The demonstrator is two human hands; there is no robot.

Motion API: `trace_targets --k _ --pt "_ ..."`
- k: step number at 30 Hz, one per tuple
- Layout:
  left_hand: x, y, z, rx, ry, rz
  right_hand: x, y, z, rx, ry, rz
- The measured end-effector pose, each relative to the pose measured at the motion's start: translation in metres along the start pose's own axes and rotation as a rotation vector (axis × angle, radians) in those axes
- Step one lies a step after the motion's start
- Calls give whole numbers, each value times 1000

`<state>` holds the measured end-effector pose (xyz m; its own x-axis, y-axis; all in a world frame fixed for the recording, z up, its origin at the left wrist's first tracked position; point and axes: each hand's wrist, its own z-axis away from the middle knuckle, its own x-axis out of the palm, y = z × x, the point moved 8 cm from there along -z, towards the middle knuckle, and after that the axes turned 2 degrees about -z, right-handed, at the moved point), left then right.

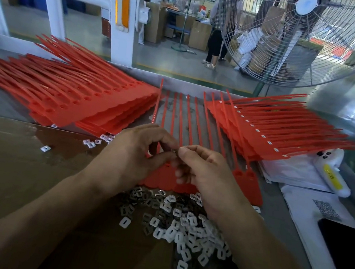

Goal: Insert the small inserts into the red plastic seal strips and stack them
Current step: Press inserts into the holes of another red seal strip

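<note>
Two hands meet over the strip sheet [208,138], the landmark for everything below. From my remote seat, left hand [131,157] and right hand [206,175] both sit on the near, tab end of the sheet, fingers curled, thumb and forefinger tips touching at one spot. I think they pinch one insert [176,152] between them; it's tiny and mostly hidden, so which hand really has it, I cannot tell. Neither hand is spread open.

Key relation: sheet's tails run away from me, long axis near-to-far, sockets in a row across the near end, right under the fingertips. So the insert goes straight down into a socket, no reach needed. Both hands are equally near; right fingertip looks on top, so I judge it does the pressing while left steadies.

Loose inserts [181,228] lie in a pile just nearer than the sheet, between my forearms. Unfilled stack [68,94] lies left of the sheet, done stack [270,133] right of it, with white inserts showing in its sockets. Phone [347,251] lies far right, near side.
</note>
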<state>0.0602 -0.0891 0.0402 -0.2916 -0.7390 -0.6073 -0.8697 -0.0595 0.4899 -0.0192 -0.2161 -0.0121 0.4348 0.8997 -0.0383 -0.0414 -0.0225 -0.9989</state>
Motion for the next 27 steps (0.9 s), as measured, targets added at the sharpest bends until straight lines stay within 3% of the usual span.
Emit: trace_targets --k 5,9,18,27 --pt "-4 -3 0 -16 46 0 1 -1 -1 2 0 -65" --pt "-7 -16 -2 -98 21 -45 -6 -4 3 -34 79 98" --pt "3 -40 4 -295 -243 -340 -7 -4 2 -49 88 242" --pt "4 -42 3 -331 -221 -290 -5 -5 4 -62 74 278"
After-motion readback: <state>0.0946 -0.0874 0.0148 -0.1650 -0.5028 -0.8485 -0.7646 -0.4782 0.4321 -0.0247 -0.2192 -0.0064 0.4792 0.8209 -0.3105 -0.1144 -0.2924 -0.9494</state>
